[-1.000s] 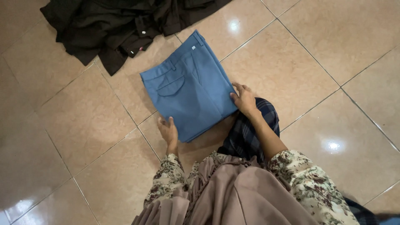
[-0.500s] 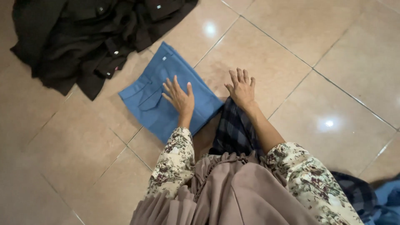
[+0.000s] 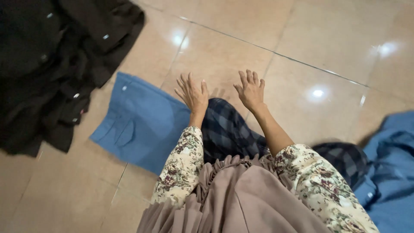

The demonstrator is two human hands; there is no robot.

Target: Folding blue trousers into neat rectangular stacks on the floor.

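My left hand (image 3: 192, 93) and my right hand (image 3: 250, 89) hover side by side, fingers spread, holding nothing, above the tiled floor and a dark plaid cloth (image 3: 227, 128) over my knee. A folded blue garment (image 3: 139, 122) with pockets lies flat on the floor just left of my left hand, its right edge near my wrist. Both arms wear floral sleeves.
A heap of black clothing (image 3: 58, 60) with small buttons lies at the upper left, touching the blue garment's far edge. More blue fabric (image 3: 390, 166) lies at the right edge. Glossy beige tiles (image 3: 310, 51) stretch ahead. My mauve skirt (image 3: 241, 198) fills the bottom.
Both hands have lifted off the folded blue garment and moved right. The view has swung right, bringing blue fabric into sight at the right edge.
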